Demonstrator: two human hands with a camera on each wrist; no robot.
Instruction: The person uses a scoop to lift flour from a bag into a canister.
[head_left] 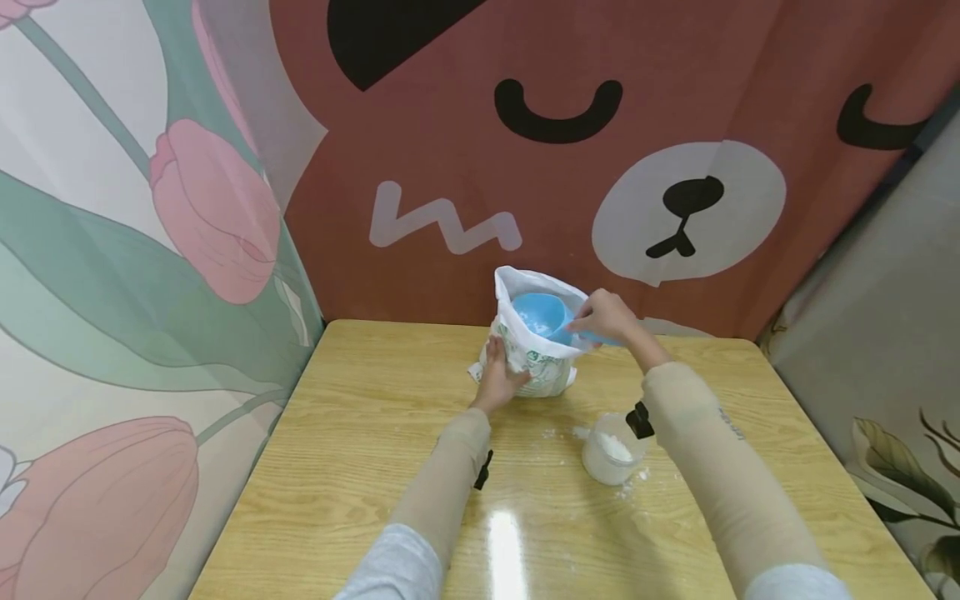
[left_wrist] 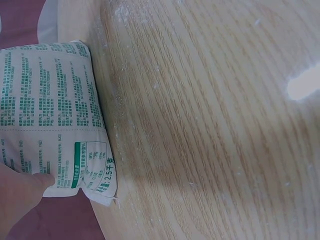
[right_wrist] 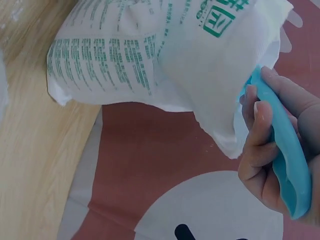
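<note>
A white flour bag with green print stands upright at the table's back edge, its mouth open. My left hand holds its lower left side, fingers up along the side and thumb across the printed front. In the right wrist view, my right hand has its fingers curled round the handle of a light blue scoop. The scoop's bowl sits inside the bag mouth, with white powder in it. Nearer to me, below the right wrist, a clear tub holds white powder.
White powder is scattered on the wooden table round the tub. A reddish-brown curtain with a bear face hangs right behind the table's back edge. Flowered cloth hangs at the left. Black wrist straps sit on the sleeves.
</note>
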